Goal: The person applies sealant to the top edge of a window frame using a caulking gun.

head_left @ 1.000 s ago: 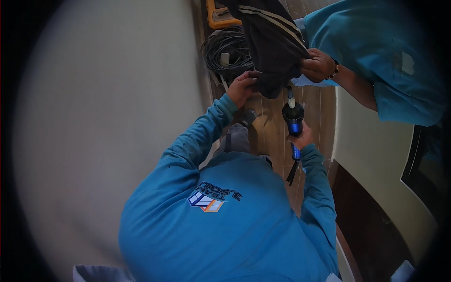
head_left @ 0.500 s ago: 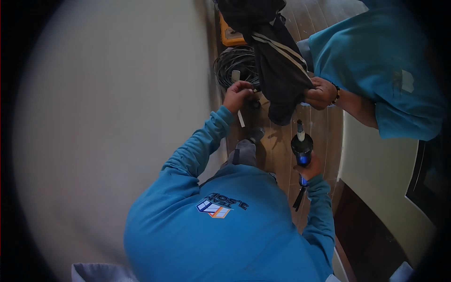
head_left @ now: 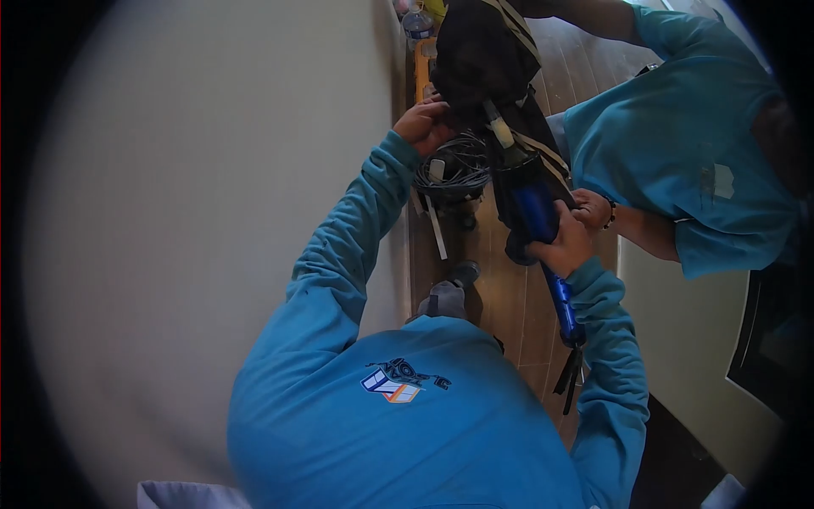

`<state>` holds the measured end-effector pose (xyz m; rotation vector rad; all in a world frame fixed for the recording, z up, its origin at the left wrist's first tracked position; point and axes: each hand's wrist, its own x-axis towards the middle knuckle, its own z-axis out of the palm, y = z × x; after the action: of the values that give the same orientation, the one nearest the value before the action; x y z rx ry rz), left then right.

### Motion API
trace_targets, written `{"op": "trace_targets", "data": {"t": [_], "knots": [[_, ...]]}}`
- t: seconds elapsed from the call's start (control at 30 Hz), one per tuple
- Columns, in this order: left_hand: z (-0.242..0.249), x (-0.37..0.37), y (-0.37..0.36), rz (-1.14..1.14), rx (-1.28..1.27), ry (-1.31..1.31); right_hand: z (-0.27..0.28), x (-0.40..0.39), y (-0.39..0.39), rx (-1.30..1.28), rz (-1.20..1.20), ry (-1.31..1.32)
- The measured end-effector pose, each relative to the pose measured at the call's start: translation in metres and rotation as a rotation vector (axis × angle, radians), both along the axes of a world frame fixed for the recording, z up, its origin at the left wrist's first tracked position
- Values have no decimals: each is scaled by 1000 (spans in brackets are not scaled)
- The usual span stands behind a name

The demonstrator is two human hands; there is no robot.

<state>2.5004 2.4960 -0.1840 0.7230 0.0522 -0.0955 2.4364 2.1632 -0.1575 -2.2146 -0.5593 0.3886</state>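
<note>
My right hand [head_left: 566, 242] is wrapped around a long blue tube-shaped tool [head_left: 536, 208] with a dark collar, a pale narrow front tip and black straps at its rear end. The tool lies along a dark cloth bag [head_left: 483, 64] with pale stripes, its tip at the bag's upper part. My left hand [head_left: 426, 125] is at the bag's left edge, fingers closed against the cloth; the fingertips are partly hidden. Another person's hand [head_left: 593, 209], with a beaded bracelet, grips the bag's lower right side, close to my right hand.
The other person, in a teal shirt [head_left: 653, 140], stands at the right. Below the bag is a coil of dark cable [head_left: 454, 165] on the wooden floor [head_left: 500, 293]. An orange case [head_left: 424, 64] and a plastic bottle [head_left: 417, 23] stand along the pale wall [head_left: 212, 187].
My right hand has brought the blue tool up to the bag. My left hand has moved up to the bag's edge. The bag has shifted upward, with the other person's other arm now reaching toward it.
</note>
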Motion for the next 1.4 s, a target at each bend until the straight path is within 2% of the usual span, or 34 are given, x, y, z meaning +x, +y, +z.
{"op": "trace_targets", "data": {"t": [0.03,0.07,0.17,0.23,0.37,0.47,0.5,0.57,0.63,0.67,0.73,0.77,0.8,0.83,0.87,0.9,0.93,0.97,1.0,1.03,1.1,1.13,1.17,1.2,1.23,1.27,1.3,1.33,1.4], "knots": [[-9,-3,5,-120,-94,-63,1,1,1,-1,-4,-1],[-16,-4,6,-122,-95,-65,5,0,3,-21,-1,19],[15,-29,-21,-107,-49,-68,9,-11,4,-93,-9,68],[28,-35,-35,-11,104,13,9,-17,2,-140,-26,96],[40,-28,-24,-108,212,82,2,-9,-8,-2,114,175],[44,-19,-2,-277,225,35,2,1,-15,90,231,202],[41,-13,6,-301,319,3,5,3,-19,98,309,211],[39,-6,12,-352,434,-26,12,0,-28,129,303,265],[38,-2,12,-302,858,94,25,-10,-39,149,319,315],[34,-3,17,-323,867,84,35,-21,-49,212,325,319],[10,-16,17,-76,695,79,42,-45,-79,278,279,312],[-5,-38,-1,182,642,-73,42,-61,-99,312,256,290],[-30,-50,-2,447,418,160,42,-80,-123,344,214,268],[-86,-62,17,590,351,279,41,-105,-150,337,128,259],[-109,-95,-3,686,362,498,36,-135,-178,433,15,203],[-163,-132,-9,626,426,708,31,-167,-209,521,-100,133],[-241,-173,3,393,591,899,26,-201,-243,500,-197,110],[-253,-217,-17,-100,910,1170,22,-240,-275,587,-296,165],[-267,-250,-38,-492,1128,1327,17,-284,-306,681,-397,204],[-282,-245,-97,-595,1177,1268,11,-333,-334,662,-506,171],[-314,-264,-222,-914,802,677,2,-439,-387,767,-880,186],[-321,-293,-268,-1032,581,431,-6,-494,-416,768,-964,169],[-264,-321,-358,-990,704,360,-16,-546,-446,758,-1034,116],[-299,-312,-413,-1337,193,721,-24,-599,-474,739,-1094,62],[-280,-335,-499,-1223,513,705,-27,-652,-492,663,-1228,11],[-209,-385,-586,-1216,486,693,-26,-705,-513,667,-1260,13],[-179,-423,-653,-1396,322,584,-25,-752,-528,761,-1381,-114],[-145,-467,-715,-1513,149,643,-26,-797,-542,860,-1493,-235],[-97,-562,-808,-1695,-58,634,-18,-884,-568,869,-1569,-295]]}}
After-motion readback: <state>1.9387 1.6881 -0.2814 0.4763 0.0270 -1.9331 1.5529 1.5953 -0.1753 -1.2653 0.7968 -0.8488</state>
